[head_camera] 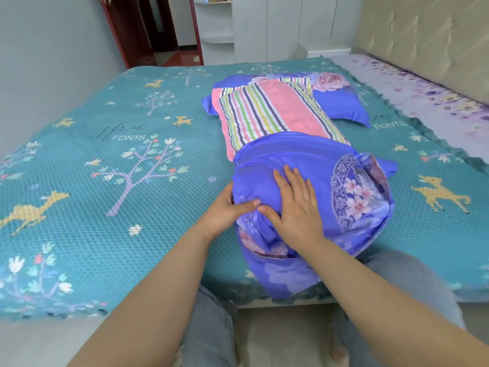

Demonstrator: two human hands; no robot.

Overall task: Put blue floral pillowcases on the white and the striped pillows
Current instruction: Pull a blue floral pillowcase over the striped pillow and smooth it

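We count two blue floral pillowcases: one (312, 186) half over striped pillow (275, 112) at bed (105, 168) edge, other (341, 102) behind. Left hand (225, 210) grips case edge; right hand (296, 207) flat on it.

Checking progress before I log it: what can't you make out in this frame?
- Head view: near end of striped pillow, hidden inside the pillowcase.
- White pillow: not visible; possibly inside the far covered pillow.
- Left hand fingertips: hidden behind the pillowcase edge.
- Right hand lies flat on top.

A home bedroom: a bed (111, 165) with padded headboard (423, 43), white wardrobe (277, 25) behind.
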